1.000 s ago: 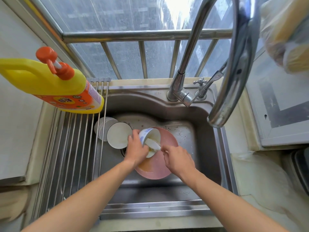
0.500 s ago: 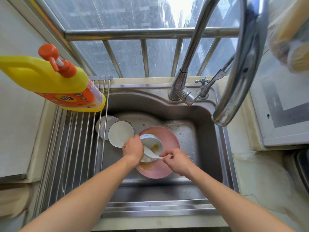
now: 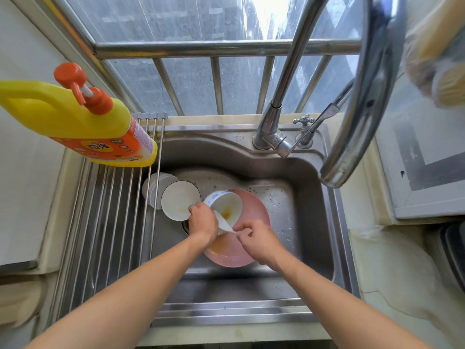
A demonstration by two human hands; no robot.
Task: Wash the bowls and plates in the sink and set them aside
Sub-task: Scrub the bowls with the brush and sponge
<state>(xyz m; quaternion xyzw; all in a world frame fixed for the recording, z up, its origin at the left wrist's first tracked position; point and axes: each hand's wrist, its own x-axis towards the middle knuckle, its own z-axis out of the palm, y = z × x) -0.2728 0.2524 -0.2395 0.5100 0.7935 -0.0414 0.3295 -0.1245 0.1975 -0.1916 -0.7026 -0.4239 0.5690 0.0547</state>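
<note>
In the steel sink (image 3: 309,222) lies a pink plate (image 3: 256,212) with orange sauce on it. Above the plate my left hand (image 3: 202,224) grips a small white bowl with a blue pattern (image 3: 225,205), tilted on its side, orange residue inside. My right hand (image 3: 259,239) pinches the handle of a white spoon (image 3: 222,221) whose scoop lies in the bowl. To the left sits a dark-rimmed white bowl (image 3: 180,200), and behind it a stack of white bowls (image 3: 153,187), partly hidden by the rack.
A roll-up steel drying rack (image 3: 108,222) covers the sink's left part, with a yellow detergent bottle (image 3: 75,122) standing on it. The tall curved faucet (image 3: 357,96) arches over the right side. A window rail runs behind; the counter lies to the right.
The bowl has been tipped further onto its side, its opening now facing me more. My right hand has slid the spoon toward the bowl's lower rim.
</note>
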